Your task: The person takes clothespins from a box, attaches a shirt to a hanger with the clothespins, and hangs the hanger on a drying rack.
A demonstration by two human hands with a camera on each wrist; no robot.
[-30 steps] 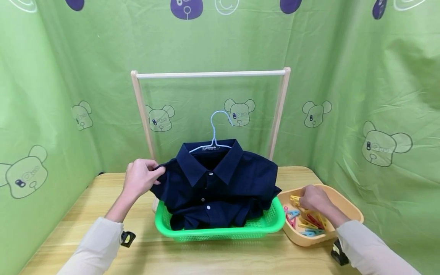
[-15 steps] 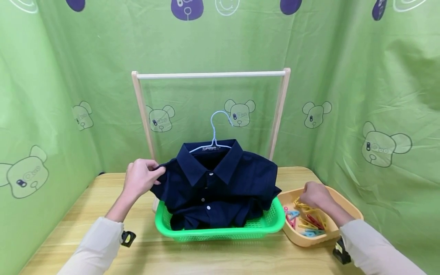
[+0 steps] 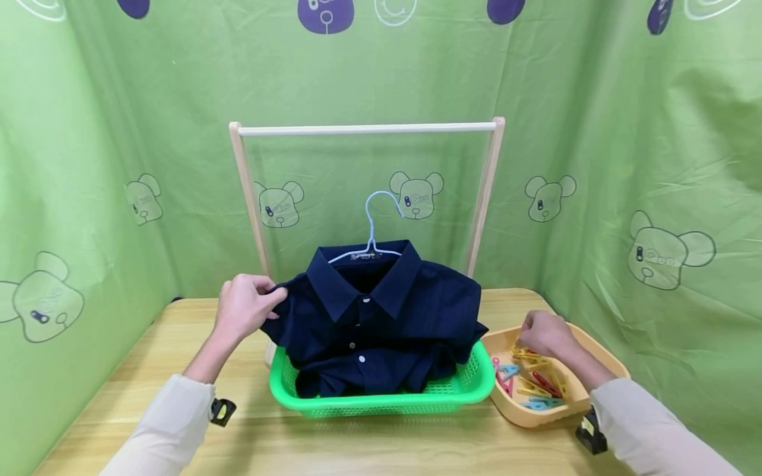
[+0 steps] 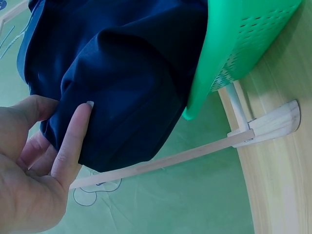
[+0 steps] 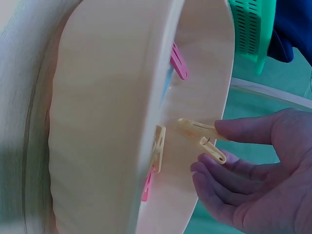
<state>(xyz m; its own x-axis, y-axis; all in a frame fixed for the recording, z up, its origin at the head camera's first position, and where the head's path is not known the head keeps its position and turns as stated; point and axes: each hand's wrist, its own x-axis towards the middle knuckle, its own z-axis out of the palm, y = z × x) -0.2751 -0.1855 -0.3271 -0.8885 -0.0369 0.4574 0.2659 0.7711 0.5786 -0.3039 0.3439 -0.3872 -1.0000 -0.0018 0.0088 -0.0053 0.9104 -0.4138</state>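
Note:
A dark navy shirt [image 3: 387, 311] with white buttons lies in the green basket [image 3: 381, 403], a light blue wire hanger [image 3: 370, 228] inside its collar. At the shirt's left shoulder, my left hand [image 3: 244, 307] pinches the fabric between thumb and fingers. That cloth hangs in folds in the left wrist view, beside the fingers [image 4: 70, 146]. Over the orange tub [image 3: 595, 350], my right hand [image 3: 548, 334] pinches a yellow clothespin [image 5: 197, 129] between thumb and fingers. More clothespins [image 3: 543, 400] in yellow, red, pink and blue lie in the tub below it.
A small wooden rack with a white bar [image 3: 366, 129] stands behind the basket. Green curtains [image 3: 381, 66] enclose the wooden table [image 3: 357, 449] at the back and sides. The tub stands against the basket's right end.
My right hand has risen slightly from among the clothespins, with a yellow clothespin now showing at its fingertips. The left hand and the shirt have stayed still.

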